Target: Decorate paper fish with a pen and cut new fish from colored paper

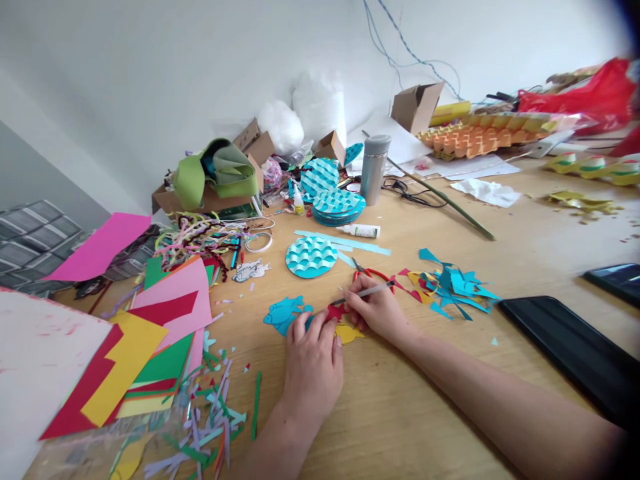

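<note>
Wooden table (400, 407), crowded with craft paper. Both hands meet near the middle of it.

- Left hand (313, 363): palm down, fingers close together and bent, tips pressing on the paper where the blue fish cut-out (281, 315) meets a small red scrap (336, 311). Thumb hidden; cannot tell whether it pinches an edge.
- Right hand (377, 312): fingers pinched round a slim grey craft knife (373, 290), held like a pen, working end down at the red scrap, the other end pointing away to the right. Blade tip too small to make out.
- A yellow piece (349, 333) lies partly under both hands, touching the red scrap.
- Red-handled scissors (371, 272) lie just behind the right hand; a pile of blue offcuts (453, 287) sits to the right of them.
- Round blue patterned disc (311, 257) lies further back; dark tablet (565, 347) well to the right.

Judgement on the cut in hand:
- The holding fingertips sit very near the blade end. Better placed behind or beside the cut line, never ahead of it.
- Press the paper flat so the thin scrap cannot buckle or drag.
- Low blade angle, light pulls, several passes rather than one hard one.
- For curves, turn the paper, not the wrist.
- No cutting mat visible underneath; the table top may score
</note>
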A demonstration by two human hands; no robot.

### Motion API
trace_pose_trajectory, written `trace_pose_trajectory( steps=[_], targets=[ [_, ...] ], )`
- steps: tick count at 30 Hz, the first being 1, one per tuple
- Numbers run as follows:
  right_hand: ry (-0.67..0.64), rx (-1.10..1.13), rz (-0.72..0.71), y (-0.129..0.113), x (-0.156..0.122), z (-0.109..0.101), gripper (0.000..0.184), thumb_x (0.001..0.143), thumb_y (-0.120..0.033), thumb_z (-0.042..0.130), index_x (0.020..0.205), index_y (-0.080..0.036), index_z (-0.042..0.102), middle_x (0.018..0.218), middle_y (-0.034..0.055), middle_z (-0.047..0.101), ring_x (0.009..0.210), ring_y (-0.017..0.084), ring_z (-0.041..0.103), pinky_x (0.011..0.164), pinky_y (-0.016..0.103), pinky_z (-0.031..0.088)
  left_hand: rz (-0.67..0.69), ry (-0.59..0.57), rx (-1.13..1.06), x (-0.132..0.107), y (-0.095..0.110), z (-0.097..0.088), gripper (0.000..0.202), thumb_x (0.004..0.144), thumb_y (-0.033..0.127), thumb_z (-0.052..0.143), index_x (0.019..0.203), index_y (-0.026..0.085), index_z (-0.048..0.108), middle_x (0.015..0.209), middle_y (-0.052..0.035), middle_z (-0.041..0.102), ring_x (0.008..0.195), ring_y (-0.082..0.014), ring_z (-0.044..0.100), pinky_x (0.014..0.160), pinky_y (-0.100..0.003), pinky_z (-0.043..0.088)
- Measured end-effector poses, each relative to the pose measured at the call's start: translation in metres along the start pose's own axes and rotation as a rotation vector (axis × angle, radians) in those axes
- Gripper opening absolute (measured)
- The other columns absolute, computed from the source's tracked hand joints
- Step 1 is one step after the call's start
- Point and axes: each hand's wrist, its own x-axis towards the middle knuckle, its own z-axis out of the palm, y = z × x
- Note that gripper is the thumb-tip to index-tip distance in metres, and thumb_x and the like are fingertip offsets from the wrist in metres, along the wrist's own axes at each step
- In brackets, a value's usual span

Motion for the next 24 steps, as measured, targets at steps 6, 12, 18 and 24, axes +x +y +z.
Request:
trace_pose_trajectory(
  steps=[6,12,18,24],
  targets=[
    [0.014,0.015,-0.02,0.0041,0.0009,0.0,0.026,0.076,-0.04,0.062,0.071,-0.023,0.043,0.041,-0.0076,0.053,0.03,0.008,0.045,0.028,0.016,0.036,-0.008,-0.003,-0.016,0.0001,0.0009,-0.0007,0.036,0.092,0.015,0.047,0.125,0.018,0.061,0.131,-0.0067,0.06,0.118,-0.0282,0.046,0.105,-0.052,0.04],
    [0.042,0.013,-0.025,0.0069,0.0016,0.0003,0.023,0.077,-0.035,0.061,0.071,-0.023,0.042,0.041,-0.0079,0.053,0.029,0.008,0.043,0.026,0.015,0.034,-0.008,-0.005,-0.017,-0.0001,0.0012,0.0001,0.036,0.092,0.015,0.047,0.126,0.018,0.06,0.132,-0.0062,0.06,0.119,-0.0287,0.045,0.105,-0.052,0.04],
    [0.046,0.013,-0.02,0.0073,0.0032,0.0,0.02,0.076,-0.032,0.06,0.071,-0.023,0.043,0.041,-0.0086,0.052,0.028,0.008,0.042,0.025,0.015,0.034,-0.005,-0.004,-0.021,-0.0002,0.0004,0.0003,0.035,0.093,0.016,0.046,0.126,0.018,0.06,0.131,-0.0064,0.06,0.119,-0.0291,0.046,0.104,-0.053,0.04],
    [0.059,0.004,-0.019,0.0075,0.002,-0.001,0.019,0.075,-0.029,0.06,0.07,-0.024,0.043,0.04,-0.0087,0.052,0.028,0.009,0.044,0.025,0.016,0.035,-0.011,-0.011,-0.021,-0.001,0.0008,0.0,0.036,0.093,0.016,0.046,0.127,0.018,0.059,0.132,-0.0067,0.06,0.12,-0.0299,0.046,0.104,-0.053,0.04]
  ],
)
